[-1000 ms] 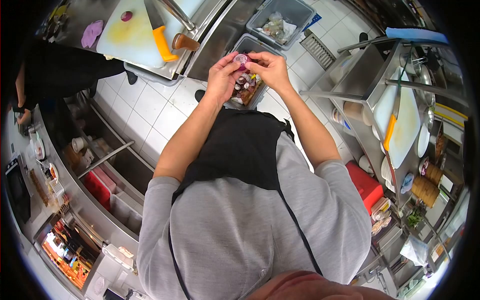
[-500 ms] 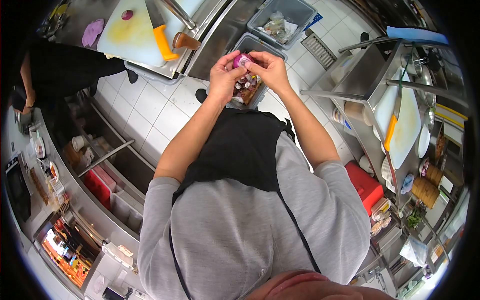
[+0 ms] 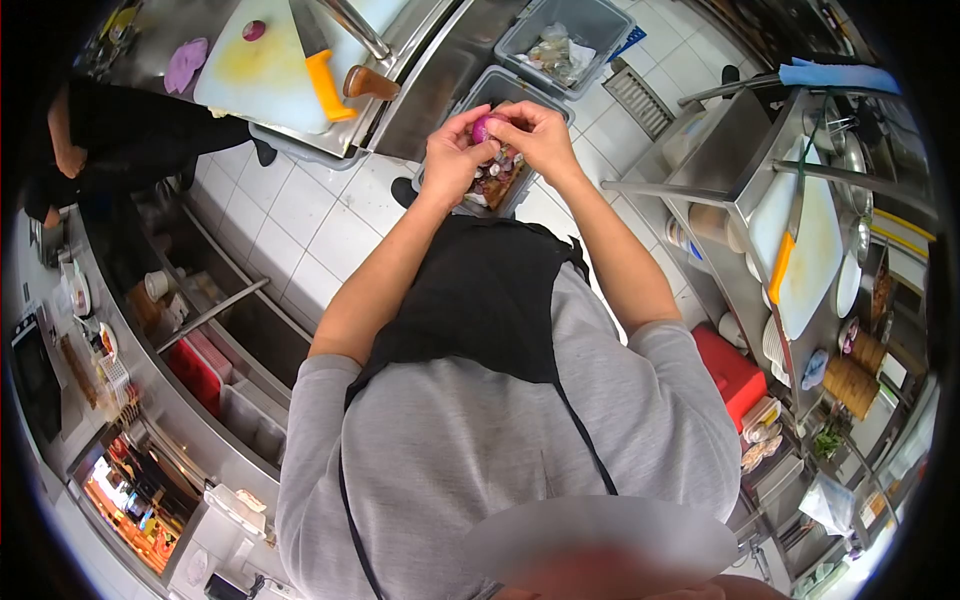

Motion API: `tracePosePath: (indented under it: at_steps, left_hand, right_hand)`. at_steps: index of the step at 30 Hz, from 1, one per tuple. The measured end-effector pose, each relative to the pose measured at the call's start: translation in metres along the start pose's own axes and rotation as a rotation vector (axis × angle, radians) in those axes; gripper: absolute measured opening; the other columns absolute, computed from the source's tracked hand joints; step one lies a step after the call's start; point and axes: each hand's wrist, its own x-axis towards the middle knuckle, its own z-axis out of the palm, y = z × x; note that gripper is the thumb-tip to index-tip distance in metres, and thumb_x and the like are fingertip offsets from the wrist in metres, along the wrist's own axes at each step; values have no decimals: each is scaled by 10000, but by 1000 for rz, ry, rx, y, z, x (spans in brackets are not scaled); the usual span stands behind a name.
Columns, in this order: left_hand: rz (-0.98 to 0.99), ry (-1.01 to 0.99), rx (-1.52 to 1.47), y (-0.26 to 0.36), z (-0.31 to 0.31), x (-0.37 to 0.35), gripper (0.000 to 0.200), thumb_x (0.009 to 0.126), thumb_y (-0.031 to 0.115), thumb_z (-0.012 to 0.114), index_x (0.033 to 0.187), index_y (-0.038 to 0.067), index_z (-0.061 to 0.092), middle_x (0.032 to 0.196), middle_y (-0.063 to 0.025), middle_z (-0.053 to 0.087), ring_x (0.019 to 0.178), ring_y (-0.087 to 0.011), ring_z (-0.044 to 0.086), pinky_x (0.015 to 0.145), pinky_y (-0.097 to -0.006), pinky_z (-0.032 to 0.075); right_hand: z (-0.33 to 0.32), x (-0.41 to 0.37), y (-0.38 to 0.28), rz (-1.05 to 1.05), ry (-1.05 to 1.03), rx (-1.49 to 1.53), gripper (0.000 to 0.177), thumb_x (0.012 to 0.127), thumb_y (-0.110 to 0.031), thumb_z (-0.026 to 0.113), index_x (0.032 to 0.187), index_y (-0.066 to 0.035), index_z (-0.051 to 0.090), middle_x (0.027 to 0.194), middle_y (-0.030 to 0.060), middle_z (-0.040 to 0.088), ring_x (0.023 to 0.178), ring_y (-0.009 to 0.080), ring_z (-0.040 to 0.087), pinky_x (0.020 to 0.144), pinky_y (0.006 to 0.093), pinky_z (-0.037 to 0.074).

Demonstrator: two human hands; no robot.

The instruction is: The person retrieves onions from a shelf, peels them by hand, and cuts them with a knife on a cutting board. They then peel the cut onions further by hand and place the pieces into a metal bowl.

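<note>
A purple-red onion (image 3: 483, 127) is held between my left hand (image 3: 453, 160) and my right hand (image 3: 540, 140), the fingers of both closed around it. Directly below my hands is a grey bin (image 3: 470, 97) holding onion scraps and peelings (image 3: 492, 185). To the upper left, a white cutting board (image 3: 235, 85) carries a small red onion piece (image 3: 254, 31) and a knife with a yellow handle (image 3: 327, 85). Beside that handle lies a brown wooden handle (image 3: 371, 82).
Another grey bin (image 3: 540, 50) with plastic waste stands beyond the first. A person in black (image 3: 140, 130) stands at the left. On the right, a steel rack (image 3: 735, 185) holds a second board (image 3: 815, 250) and yellow-handled knife (image 3: 782, 266). A pink cloth (image 3: 185, 66) lies upper left.
The onion has turned in my fingers and shows more purple skin. My left hand has shifted slightly to the right. The other person's arm at the left has moved.
</note>
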Motion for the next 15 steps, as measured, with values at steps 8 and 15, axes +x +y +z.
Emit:
tracePosePath:
  at_steps: [8,15]
  left_hand:
    - [91,57,389,-1,2,-4,513,800,-53,741,1292,-30,599,1194,-111,646,1057,-169,643,898,-307,561]
    - [258,28,818,5,1,-11,461,767,-27,756,1215,-2,654,1150,-139,661,1012,-216,685,798,-328,600]
  right_hand:
    - [-7,-3,-4,74,28,-89,280,907,-268,695,886,7,740,724,96,698,603,166,669,571,298,540]
    - [-14,-2,-10,-244,-4,-538,254,847,-247,657,908,-14,738,699,216,660,641,357,684,603,397,531]
